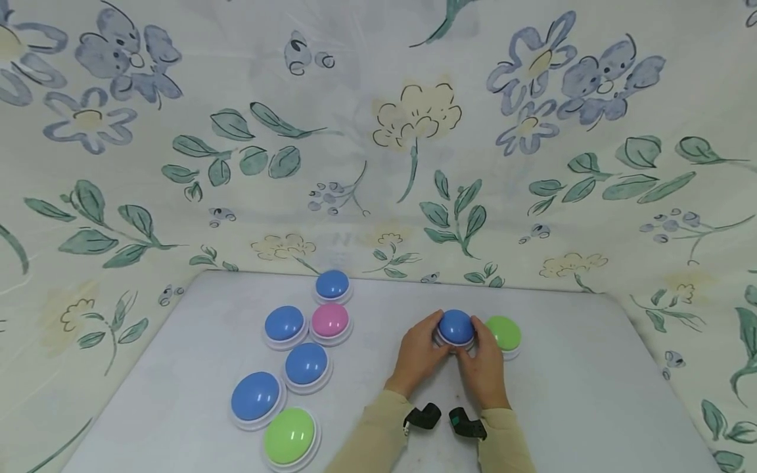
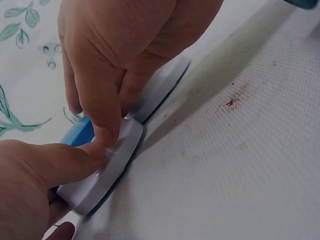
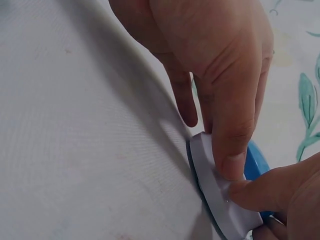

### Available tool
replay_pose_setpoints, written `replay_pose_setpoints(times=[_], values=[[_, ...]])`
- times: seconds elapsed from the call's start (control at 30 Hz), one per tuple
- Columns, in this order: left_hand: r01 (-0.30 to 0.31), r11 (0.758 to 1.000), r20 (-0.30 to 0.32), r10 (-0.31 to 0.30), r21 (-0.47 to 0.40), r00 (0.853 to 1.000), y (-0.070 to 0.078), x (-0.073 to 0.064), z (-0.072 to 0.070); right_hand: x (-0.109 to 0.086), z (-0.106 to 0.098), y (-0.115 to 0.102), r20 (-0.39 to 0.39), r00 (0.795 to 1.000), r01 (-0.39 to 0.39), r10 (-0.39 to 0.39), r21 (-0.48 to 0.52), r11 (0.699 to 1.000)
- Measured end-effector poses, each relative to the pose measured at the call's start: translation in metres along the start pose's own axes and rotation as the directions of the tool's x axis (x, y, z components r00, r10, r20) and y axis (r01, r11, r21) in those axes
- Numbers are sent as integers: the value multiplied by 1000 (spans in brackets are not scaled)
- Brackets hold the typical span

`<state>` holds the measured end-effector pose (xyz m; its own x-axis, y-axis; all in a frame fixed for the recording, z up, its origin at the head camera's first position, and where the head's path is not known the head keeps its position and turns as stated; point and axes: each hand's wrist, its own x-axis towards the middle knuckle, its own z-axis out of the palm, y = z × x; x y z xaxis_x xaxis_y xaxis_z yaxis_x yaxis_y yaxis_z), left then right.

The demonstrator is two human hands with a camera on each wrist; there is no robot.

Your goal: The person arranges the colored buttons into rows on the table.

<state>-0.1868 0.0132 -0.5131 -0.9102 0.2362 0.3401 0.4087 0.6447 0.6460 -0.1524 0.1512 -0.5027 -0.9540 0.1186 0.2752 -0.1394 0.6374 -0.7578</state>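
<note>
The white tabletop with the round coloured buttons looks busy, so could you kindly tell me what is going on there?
A person's left hand and right hand together hold a glossy round blue button with a white base. A round green button with a white base sits beside the right hand, partly hidden by it. Farther left on the white tabletop stand six more: four blue, one pink and one green.

Here we are at a cloth-screened white table (image 1: pixel 591 394), home or workplace impossible to call! It spreads under the left hand (image 1: pixel 418 353) and right hand (image 1: pixel 485 371) and out to either side; beyond them rises flower-printed cloth (image 1: pixel 355 118), wrapping round left and right of them.
</note>
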Motion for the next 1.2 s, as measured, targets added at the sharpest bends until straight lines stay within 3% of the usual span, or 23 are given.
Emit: replay_pose_setpoints(times=[0.47,0.7,0.87,1.2], values=[[6,999,19,-5,-32,1000,-3,-2,0,-1,4,1,-9,1000,27,-27,-19,999],[38,997,45,-35,-66,998,-2,-2,-4,-2,4,-1,0,999,37,-37,-36,999],[39,997,32,-37,-63,999,-1,-1,-8,-2,2,-3,-11,998,55,-56,-55,997],[143,979,27,-140,-144,990,2,-1,-18,-2,0,-11,-78,989,120,-122,-31,992]])
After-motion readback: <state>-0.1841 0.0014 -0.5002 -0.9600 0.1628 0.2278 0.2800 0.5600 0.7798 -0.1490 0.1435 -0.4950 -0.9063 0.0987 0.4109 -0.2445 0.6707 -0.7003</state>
